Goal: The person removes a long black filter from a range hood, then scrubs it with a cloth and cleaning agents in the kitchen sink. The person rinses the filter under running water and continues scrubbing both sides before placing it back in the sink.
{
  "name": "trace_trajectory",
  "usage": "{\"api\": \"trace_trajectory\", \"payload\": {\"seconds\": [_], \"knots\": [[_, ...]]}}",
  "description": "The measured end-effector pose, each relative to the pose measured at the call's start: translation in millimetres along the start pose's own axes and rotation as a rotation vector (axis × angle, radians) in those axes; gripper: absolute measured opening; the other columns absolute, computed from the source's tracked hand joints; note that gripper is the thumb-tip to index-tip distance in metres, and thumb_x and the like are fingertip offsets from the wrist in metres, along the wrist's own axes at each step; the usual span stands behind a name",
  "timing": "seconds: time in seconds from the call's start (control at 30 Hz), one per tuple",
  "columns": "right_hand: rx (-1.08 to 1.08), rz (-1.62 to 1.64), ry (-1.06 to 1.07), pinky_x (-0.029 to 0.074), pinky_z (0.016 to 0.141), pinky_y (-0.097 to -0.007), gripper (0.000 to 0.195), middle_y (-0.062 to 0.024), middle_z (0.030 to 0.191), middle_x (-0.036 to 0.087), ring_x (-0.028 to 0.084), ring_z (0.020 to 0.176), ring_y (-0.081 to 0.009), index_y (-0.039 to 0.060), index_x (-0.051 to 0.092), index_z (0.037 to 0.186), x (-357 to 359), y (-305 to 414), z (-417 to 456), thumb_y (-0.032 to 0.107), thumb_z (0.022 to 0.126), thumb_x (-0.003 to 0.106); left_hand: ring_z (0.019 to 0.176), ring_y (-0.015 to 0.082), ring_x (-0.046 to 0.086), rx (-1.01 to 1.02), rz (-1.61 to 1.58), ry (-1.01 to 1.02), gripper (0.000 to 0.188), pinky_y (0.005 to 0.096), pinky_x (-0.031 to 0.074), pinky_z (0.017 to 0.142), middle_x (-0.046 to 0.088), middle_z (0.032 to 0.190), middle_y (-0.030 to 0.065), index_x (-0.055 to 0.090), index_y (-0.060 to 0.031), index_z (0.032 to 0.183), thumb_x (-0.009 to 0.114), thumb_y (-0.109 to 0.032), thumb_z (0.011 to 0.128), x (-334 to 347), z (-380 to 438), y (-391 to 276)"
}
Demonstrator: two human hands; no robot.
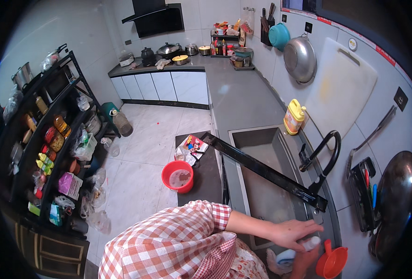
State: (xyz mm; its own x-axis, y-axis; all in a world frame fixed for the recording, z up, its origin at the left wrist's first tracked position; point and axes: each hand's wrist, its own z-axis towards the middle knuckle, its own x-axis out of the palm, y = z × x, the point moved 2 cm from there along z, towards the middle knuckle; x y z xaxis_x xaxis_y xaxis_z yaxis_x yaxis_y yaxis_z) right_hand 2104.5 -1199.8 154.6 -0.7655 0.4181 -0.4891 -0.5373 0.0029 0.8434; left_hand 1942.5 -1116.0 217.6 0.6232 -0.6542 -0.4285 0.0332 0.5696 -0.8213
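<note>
At the right end of the sink counter, a white plastic bottle (287, 257) with a white cap (312, 243) is tilted between both my hands. My right hand (304, 261) grips it from below, partly cut by the lower picture area. Over the bottle's neck lies the thumb of my left hand (291, 234); its other fingers stretch out above the cap. Whether the left hand truly grips is unclear. A fluffy white cloth or scrubber (274, 262) is beside the bottle. A long black panel (262, 171) lies slantwise across the grey sink (246, 195), beyond my left hand.
A red dipper (332, 262) sits near my right hand. The black faucet (323, 174) rises behind the panel's end. A yellow detergent jug (294, 117) stands past the sink. Lower down, a red bucket (173, 167) holds cloudy liquid beside a printed bag (192, 150). A loaded black shelf (70, 139) stands behind me.
</note>
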Motion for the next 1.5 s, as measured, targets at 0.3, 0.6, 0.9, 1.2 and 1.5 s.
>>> {"api": "trace_trajectory", "payload": {"seconds": [0.3,0.6,0.9,1.2,1.5], "knots": [[-0.166,-0.157,0.198,0.050,0.075,-0.0408,0.059,-0.0193,0.103,0.064,0.064,0.089,-0.0351,0.0038,0.054,0.119,157.2,57.2,18.3,0.021,0.068,0.078,0.086,0.0351,0.058,0.085,0.010,-0.003,0.037,0.0443,0.048,0.070,0.048,0.101,0.0154,0.055,-0.0058,0.111,0.068,-0.014,0.077,-115.7,-76.4,76.1],[-0.010,-0.299,0.406,0.049,0.069,-0.0468,0.033,-0.0215,0.084,0.065,0.063,0.081,-0.0403,0.0035,0.053,0.092,272.1,113.0,100.1,0.025,0.074,0.071,0.077,0.0150,0.058,-0.317,0.012,-0.495,0.028,0.0273,0.049,0.066,0.057,0.092,0.0043,0.063,-0.0075,0.107,0.072,-0.015,0.082,-305.2,-167.8,142.9],[-0.331,-0.685,0.667,0.050,0.072,-0.0481,0.035,-0.0216,0.081,0.066,0.064,0.079,-0.0410,0.0031,0.053,0.093,397.0,140.3,176.6,0.027,0.075,0.069,0.065,0.0073,0.055,-0.772,-0.420,-1.399,0.019,0.0217,0.045,0.056,0.061,0.080,0.0006,0.062,-0.0055,0.108,0.063,-0.017,0.092,-383.2,-398.7,208.1],[-0.428,-0.749,0.854,0.052,0.074,-0.0478,0.037,-0.0222,0.085,0.068,0.065,0.081,-0.0405,0.0019,0.056,0.097,502.7,149.5,191.8,0.026,0.073,0.070,0.067,0.0091,0.057,-0.821,-0.525,-1.665,0.020,0.0228,0.047,0.059,0.062,0.084,0.0012,0.062,-0.0057,0.104,0.066,-0.020,0.091,-353.5,-483.5,196.6],[-0.413,-0.883,0.906,0.052,0.079,-0.0455,0.038,-0.0205,0.092,0.068,0.066,0.088,-0.0379,0.0018,0.058,0.099,530.3,147.8,194.7,0.025,0.071,0.071,0.066,0.0090,0.059,-0.840,-0.562,-1.716,0.019,0.0231,0.049,0.059,0.063,0.084,0.0009,0.062,-0.0061,0.104,0.065,-0.019,0.092,-344.6,-515.1,190.2]]}}
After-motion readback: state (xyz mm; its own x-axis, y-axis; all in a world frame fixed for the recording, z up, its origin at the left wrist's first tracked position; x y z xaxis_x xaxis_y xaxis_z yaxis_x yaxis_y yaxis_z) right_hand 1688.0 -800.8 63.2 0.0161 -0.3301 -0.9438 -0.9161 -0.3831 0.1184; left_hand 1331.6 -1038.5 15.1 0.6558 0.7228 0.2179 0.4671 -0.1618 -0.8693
